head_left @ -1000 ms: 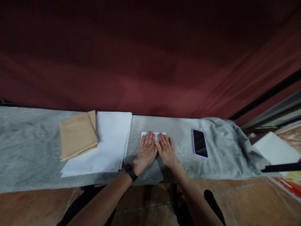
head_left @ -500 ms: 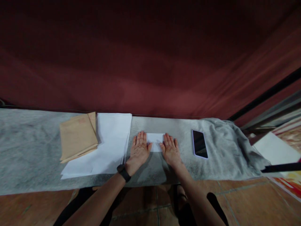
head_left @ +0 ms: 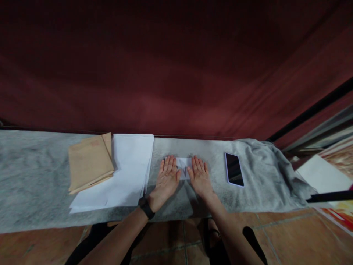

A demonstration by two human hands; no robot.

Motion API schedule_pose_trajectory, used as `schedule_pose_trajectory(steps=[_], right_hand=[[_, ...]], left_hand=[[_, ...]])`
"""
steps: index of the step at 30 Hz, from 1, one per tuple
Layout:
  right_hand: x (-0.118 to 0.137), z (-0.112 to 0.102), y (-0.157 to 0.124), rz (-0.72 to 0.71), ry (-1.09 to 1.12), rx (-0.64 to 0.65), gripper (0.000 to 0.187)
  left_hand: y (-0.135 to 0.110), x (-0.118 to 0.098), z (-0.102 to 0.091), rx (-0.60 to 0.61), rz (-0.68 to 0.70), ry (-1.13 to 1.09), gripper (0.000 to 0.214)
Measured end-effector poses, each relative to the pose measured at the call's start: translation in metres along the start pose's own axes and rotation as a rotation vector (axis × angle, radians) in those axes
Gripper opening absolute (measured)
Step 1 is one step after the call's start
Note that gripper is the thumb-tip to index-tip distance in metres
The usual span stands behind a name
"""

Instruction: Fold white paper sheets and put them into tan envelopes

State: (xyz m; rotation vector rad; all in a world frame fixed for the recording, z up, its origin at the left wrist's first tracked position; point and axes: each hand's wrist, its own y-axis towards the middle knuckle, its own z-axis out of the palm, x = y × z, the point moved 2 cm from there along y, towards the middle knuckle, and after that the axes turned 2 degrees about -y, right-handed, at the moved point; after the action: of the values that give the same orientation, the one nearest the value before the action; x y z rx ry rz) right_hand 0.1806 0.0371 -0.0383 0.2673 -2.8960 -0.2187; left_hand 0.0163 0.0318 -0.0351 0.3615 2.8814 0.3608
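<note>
A small white piece of paper (head_left: 184, 167), apparently folded, lies flat on the grey cloth between my hands. My left hand (head_left: 167, 176), with a black watch (head_left: 146, 208) at the wrist, rests palm down over the paper's left part, fingers stretched out. On the paper's right end lies my right hand (head_left: 200, 177), also flat with straight fingers. Both hands cover the ends of the paper, so only its middle shows. To the left of my left hand is a stack of white paper sheets (head_left: 129, 173), partly under several brown envelopes (head_left: 89, 162).
A grey cloth (head_left: 33, 176) covers the long, narrow surface and bunches up at its right end. A phone (head_left: 234, 169) lies right of my right hand. Behind stands a dark red fabric wall (head_left: 176, 92). White and printed boards (head_left: 325, 175) lean at the far right.
My left hand has slid a little to the right over the paper, so less of the paper shows. My right hand has stayed in place.
</note>
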Motion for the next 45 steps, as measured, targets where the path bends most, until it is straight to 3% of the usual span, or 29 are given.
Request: schedule_pose_trajectory(steps=[4,9,18,23,30,36,42,45], right_hand=[[0.019,0.000,0.005,-0.112,0.064,0.039,0.056],[0.028,0.008,0.008,-0.135,0.086,0.084,0.055],[0.010,0.013,0.007,-0.094,0.005,0.000,0.058],[-0.002,0.013,0.005,-0.068,-0.031,0.022,0.060],[-0.022,0.004,0.000,-0.046,-0.031,0.052,0.055],[-0.037,-0.005,0.001,-0.102,0.033,0.096,0.052],[-0.049,-0.008,0.002,-0.162,0.123,0.130,0.056],[-0.053,-0.010,0.003,-0.174,0.210,0.135,0.061]], left_hand=[[0.002,-0.016,0.005,0.078,0.147,-0.023,0.058],[0.005,-0.018,0.009,0.136,0.157,0.007,0.060],[0.008,0.003,0.009,0.061,0.028,0.031,0.058],[0.005,0.012,0.005,0.087,-0.006,0.037,0.061],[-0.001,0.041,-0.008,0.244,0.181,-0.061,0.075],[0.000,0.050,-0.026,0.331,0.252,-0.123,0.063],[0.001,0.046,-0.033,0.317,0.257,-0.165,0.059],[0.006,0.046,-0.038,0.275,0.257,-0.257,0.045]])
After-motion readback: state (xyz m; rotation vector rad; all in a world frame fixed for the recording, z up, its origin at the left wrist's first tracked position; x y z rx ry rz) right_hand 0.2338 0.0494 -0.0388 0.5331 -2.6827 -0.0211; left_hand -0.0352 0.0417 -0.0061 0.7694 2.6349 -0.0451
